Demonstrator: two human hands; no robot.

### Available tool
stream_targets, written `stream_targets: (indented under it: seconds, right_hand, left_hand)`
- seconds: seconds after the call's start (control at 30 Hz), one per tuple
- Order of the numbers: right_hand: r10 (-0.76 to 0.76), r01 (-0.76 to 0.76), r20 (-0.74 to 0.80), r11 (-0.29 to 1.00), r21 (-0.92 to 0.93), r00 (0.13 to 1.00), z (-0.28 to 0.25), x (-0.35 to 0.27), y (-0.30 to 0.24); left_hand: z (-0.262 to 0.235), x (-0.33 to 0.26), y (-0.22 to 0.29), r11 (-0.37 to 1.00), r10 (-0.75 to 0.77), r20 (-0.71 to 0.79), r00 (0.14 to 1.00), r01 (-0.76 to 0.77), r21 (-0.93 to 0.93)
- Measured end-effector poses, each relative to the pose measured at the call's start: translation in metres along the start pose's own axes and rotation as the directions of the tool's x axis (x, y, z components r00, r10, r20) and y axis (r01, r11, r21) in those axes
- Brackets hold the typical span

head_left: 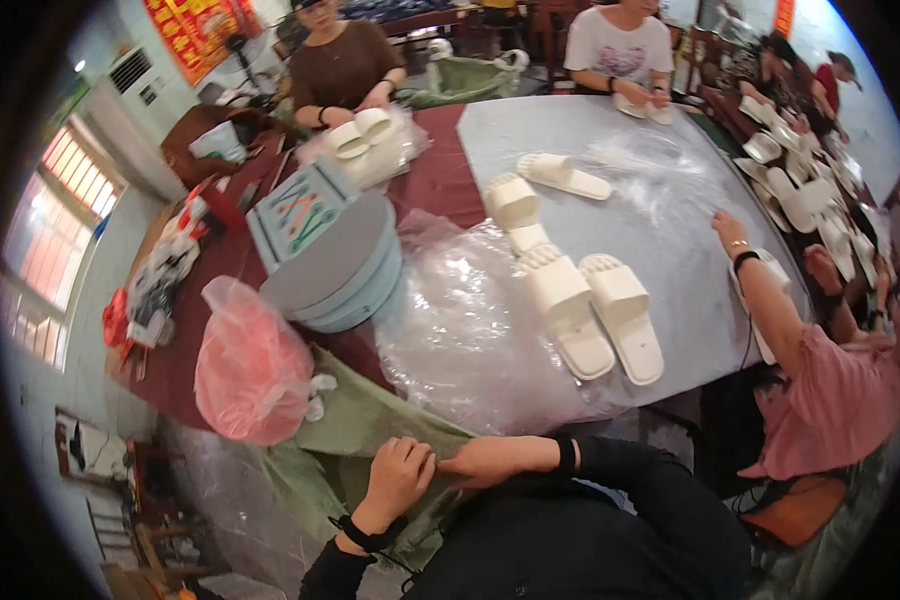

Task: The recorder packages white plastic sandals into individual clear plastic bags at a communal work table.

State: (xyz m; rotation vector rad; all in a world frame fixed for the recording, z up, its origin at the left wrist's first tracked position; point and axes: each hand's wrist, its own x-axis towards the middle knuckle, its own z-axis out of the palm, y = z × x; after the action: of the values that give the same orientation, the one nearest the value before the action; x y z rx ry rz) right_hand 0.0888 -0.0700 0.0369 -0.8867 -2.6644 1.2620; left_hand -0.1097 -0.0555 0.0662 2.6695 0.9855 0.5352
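Both grips: closure unclear; left hand [400,480] curled, right hand [485,462] pointing left; green cloth [355,412] slants far-left of them, long axis unclear.

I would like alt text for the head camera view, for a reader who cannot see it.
A person's left hand and right hand are close together over green cloth at a table's near edge. White slippers, clear plastic and a pink bag are on the table; other people are around it.

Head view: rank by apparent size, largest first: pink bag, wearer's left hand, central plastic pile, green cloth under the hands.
1. Plastic pile
2. Pink bag
3. Left hand
Green cloth: unsure, partly covered.
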Motion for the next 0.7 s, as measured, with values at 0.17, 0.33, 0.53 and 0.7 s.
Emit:
stream_targets:
  seconds: [0.17,0.33,0.53,0.7]
  right_hand:
    - [0.067,0.068,-0.567,0.974,0.214,0.821,-0.026,-0.055,0.014]
    - [0.285,-0.014,-0.547,0.895,0.446,0.787,-0.044,-0.086,0.025]
    - [0.047,0.283,-0.463,0.736,0.615,0.885,-0.033,-0.014,-0.018]
    - [0.117,0.078,-0.219,0.693,0.717,0.969,-0.04,0.003,-0.032]
  left_hand:
    - [0.024,0.056,0.014,0.999,0.047,-0.104,0.993,-0.048,-0.003]
    - [0.025,0.1,0.027,0.953,-0.058,-0.271,0.961,-0.027,-0.301]
    - [-0.012,0.146,0.046,0.665,-0.255,-0.399,0.881,-0.14,-0.734]
    - [-0.019,0.136,0.012,0.575,-0.434,-0.521,0.735,-0.22,-0.788]
